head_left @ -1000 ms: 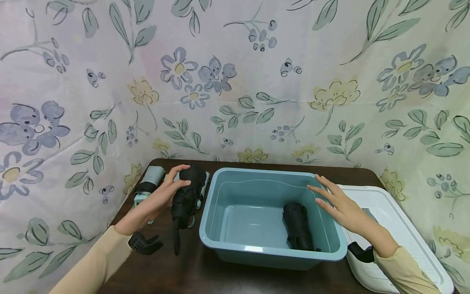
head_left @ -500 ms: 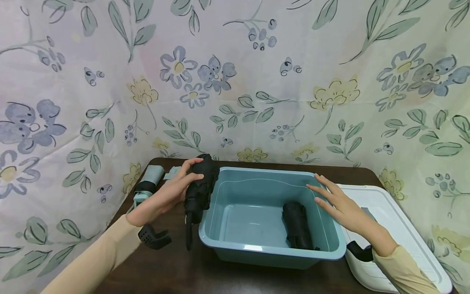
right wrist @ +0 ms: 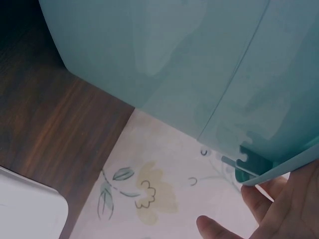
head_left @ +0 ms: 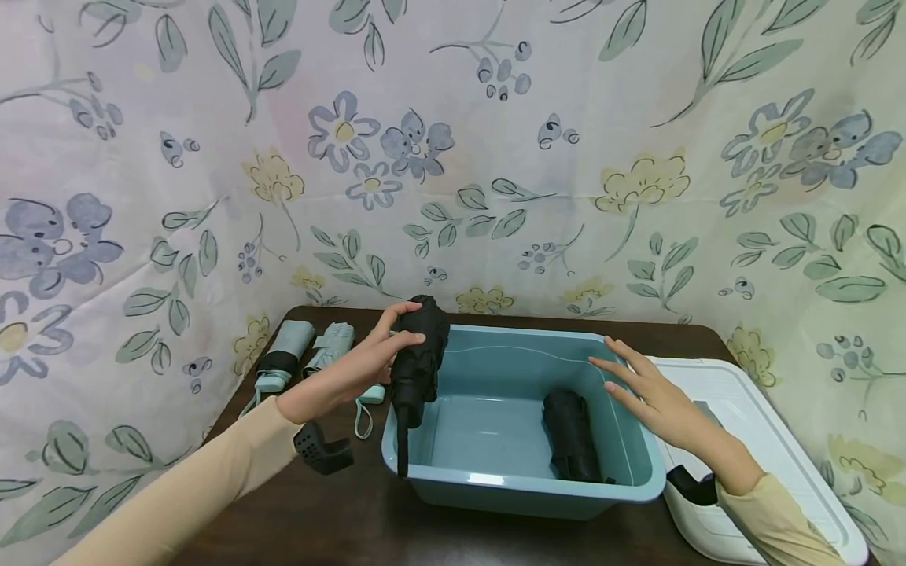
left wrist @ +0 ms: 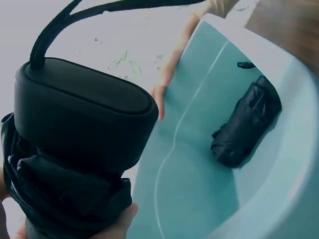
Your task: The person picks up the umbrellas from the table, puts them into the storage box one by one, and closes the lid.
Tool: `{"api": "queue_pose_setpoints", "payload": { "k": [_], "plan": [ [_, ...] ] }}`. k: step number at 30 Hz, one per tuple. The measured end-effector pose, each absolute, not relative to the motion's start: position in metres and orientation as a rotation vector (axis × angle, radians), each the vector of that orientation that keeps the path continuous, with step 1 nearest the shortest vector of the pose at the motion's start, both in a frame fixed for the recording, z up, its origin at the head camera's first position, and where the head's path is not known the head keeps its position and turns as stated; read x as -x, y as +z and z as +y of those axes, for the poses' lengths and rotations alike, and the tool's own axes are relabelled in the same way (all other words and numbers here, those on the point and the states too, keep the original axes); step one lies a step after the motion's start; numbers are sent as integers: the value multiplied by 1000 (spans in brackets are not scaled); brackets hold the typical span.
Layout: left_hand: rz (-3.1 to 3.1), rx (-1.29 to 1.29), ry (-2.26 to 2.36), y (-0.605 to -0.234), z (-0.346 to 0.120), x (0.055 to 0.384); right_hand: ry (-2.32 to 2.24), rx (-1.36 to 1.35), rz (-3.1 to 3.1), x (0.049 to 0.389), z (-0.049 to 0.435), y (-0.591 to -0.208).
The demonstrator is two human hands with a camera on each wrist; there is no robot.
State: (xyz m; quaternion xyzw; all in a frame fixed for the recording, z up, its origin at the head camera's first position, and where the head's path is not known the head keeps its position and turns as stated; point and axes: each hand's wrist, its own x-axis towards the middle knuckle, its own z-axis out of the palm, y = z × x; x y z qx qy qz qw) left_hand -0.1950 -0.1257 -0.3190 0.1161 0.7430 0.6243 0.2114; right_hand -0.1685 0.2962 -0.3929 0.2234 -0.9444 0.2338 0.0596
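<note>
My left hand (head_left: 354,369) grips a folded black umbrella (head_left: 422,346) by its wrapped canopy, over the left rim of a blue plastic bin (head_left: 538,489). In the left wrist view the umbrella's flat handle end (left wrist: 89,87) faces the camera, its strap hanging off it. Another folded black umbrella (head_left: 572,436) lies inside the bin at the right, apart from the held one. My right hand (head_left: 658,397), fingers extended, touches the bin's right rim; in the right wrist view its fingers (right wrist: 256,203) are at the rim's edge.
Left of the bin lie folded light-blue umbrellas (head_left: 289,350), one of them (head_left: 334,342) partly behind my forearm. A light-blue handle (head_left: 373,395) with a looped cord shows beside my hand. A white lid (head_left: 778,464) lies right of the bin. Flowered cloth (head_left: 495,251) stands behind the dark table.
My left hand has lifted the black umbrella off the table's left side and carried it right, to over the bin's left rim, uncovering light-blue umbrellas. My right hand has stayed at the rim.
</note>
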Motion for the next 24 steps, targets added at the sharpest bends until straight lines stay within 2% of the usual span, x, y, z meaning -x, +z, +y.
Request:
{"api": "queue_pose_setpoints", "payload": {
  "k": [24],
  "plan": [
    [1948,-343,1643,-329,-66,209,717,-668,-2858,168,297,-394]
  ]
}}
